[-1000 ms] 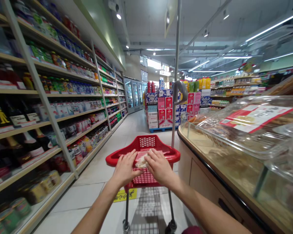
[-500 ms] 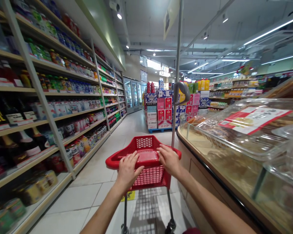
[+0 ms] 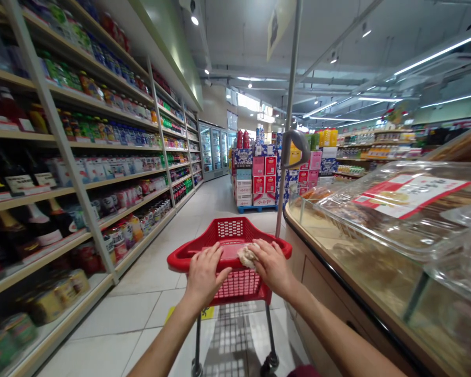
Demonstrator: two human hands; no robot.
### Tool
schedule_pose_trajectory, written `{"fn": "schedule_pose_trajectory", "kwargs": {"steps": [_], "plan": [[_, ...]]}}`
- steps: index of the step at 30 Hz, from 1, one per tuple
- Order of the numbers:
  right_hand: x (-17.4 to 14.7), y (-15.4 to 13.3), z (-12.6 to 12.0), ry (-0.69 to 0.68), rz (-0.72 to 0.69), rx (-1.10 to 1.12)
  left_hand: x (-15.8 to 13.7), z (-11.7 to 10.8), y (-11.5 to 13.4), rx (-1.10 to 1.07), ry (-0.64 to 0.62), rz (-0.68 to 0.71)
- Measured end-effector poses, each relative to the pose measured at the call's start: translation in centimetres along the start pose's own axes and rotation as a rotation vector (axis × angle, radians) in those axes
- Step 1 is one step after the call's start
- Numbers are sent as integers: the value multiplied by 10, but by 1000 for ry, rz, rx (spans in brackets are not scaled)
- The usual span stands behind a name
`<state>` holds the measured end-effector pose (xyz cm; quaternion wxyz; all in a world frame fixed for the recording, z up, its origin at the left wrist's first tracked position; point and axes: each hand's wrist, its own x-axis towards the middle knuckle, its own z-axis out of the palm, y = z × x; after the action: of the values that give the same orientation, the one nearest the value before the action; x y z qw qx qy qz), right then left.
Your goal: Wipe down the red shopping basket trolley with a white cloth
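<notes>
A red plastic shopping cart (image 3: 224, 223) on dark legs stands in front of me. My left hand (image 3: 204, 269) lies over the left part of its thick red handle, fingers curved across the top and thumb on the near side. On the right part of the handle, my right hand (image 3: 270, 264) presses a crumpled off-white cloth (image 3: 247, 257) under its fingers. Whether it is fabric or tissue I cannot tell. The basket holds no goods that I can make out.
Shelves of drinks (image 3: 121, 173) line the left side. A glass-fronted counter (image 3: 298, 209) with clear food packs (image 3: 400, 201) is close on the right. A metal pole (image 3: 292, 78) rises beside the cart. Stacked boxes (image 3: 259, 180) stand ahead on a blue pallet (image 3: 255, 208).
The cloth now shows at my right hand's fingers, where it was hidden before. My right hand has shifted slightly along the handle. My left hand has kept its place on the handle.
</notes>
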<state>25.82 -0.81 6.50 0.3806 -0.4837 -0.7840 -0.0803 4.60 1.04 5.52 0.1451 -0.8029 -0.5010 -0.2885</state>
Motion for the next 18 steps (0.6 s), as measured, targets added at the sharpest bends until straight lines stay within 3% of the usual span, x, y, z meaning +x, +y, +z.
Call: {"fn": "schedule_pose_trajectory", "kwargs": {"steps": [4, 7, 9, 13, 18], "plan": [[3, 45, -16, -39, 188, -99, 0, -2, 6, -5, 2, -11], [3, 53, -12, 76, 269, -132, 1, -1, 13, -9, 20, -35], [-2, 44, -5, 102, 194, -154, 2, -1, 14, -9, 22, -42], [-8, 34, -8, -115, -6, -164, 0, 0, 9, -9, 23, -31], [-2, 59, -36, -277, -119, 39, -6, -4, 9, -12, 44, -34]]}}
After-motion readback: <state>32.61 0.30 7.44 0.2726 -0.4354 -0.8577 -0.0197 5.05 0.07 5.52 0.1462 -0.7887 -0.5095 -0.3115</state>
